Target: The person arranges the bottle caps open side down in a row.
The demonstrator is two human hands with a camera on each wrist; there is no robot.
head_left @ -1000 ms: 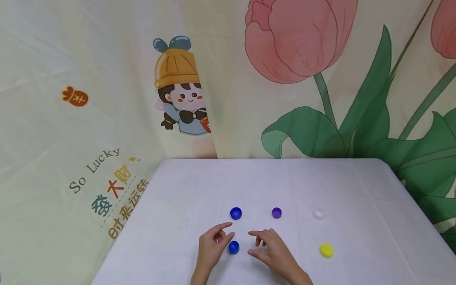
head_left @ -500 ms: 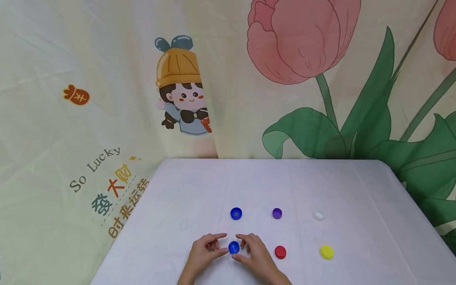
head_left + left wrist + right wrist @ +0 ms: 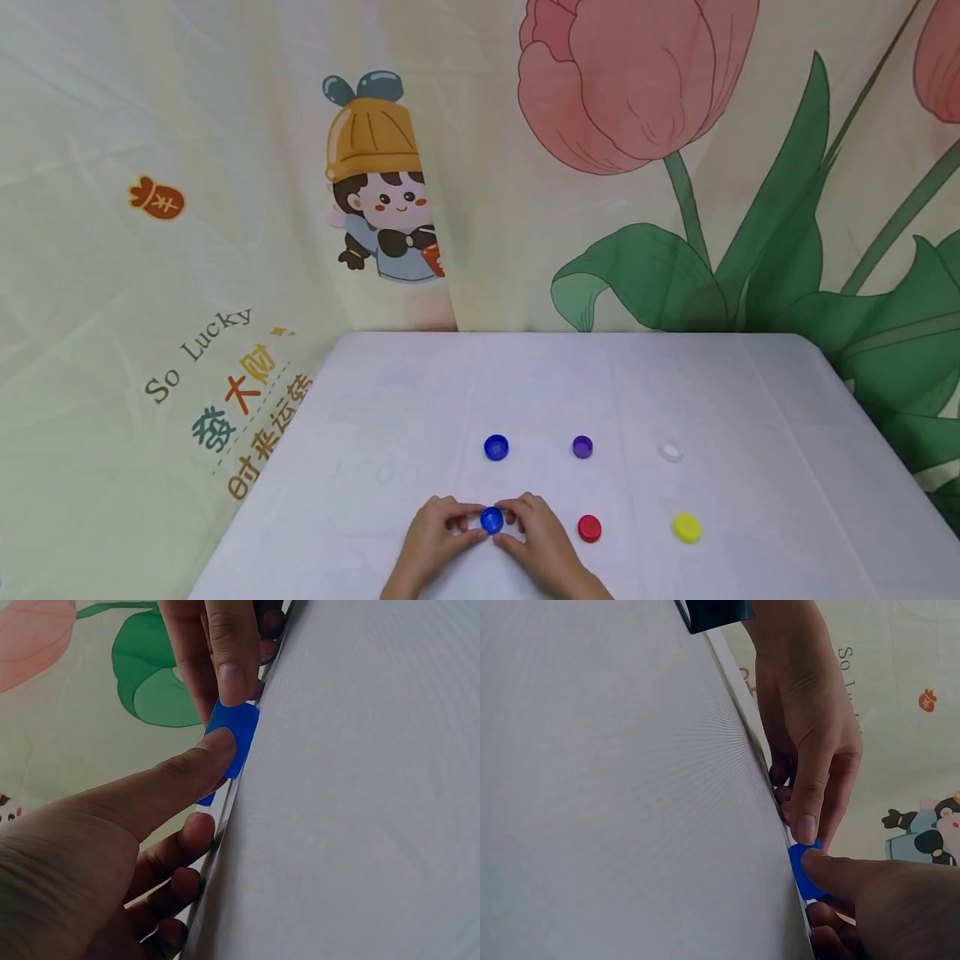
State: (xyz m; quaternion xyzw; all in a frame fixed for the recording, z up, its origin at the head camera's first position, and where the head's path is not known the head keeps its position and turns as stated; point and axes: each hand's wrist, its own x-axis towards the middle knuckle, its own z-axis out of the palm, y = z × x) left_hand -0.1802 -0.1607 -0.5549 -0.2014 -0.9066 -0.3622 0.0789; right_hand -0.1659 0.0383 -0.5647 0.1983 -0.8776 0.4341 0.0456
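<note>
Between both hands sits a small blue bottle cap (image 3: 491, 521), hollow side up, near the front of the white table. My left hand (image 3: 435, 537) pinches it from the left with thumb and forefinger. From the opposite side my right hand (image 3: 542, 540) pinches the same cap. In the left wrist view, the thumbs of both hands press on the blue cap (image 3: 244, 724); the right wrist view also has both thumbs on the cap (image 3: 799, 879). Beyond the hands lies another blue cap (image 3: 496, 447), also hollow side up. A red cap (image 3: 589, 528) lies right of my right hand.
A purple cap (image 3: 582, 447) and a clear whitish cap (image 3: 671, 451) lie in the far row. Further right in the near row is a yellow cap (image 3: 687, 527). The white-covered table (image 3: 375, 392) ends at a printed curtain (image 3: 480, 167).
My right hand has moved left, uncovering the red cap. My left hand has shifted slightly left and down. Fingers and thumbs of both hands have come together on the near blue cap.
</note>
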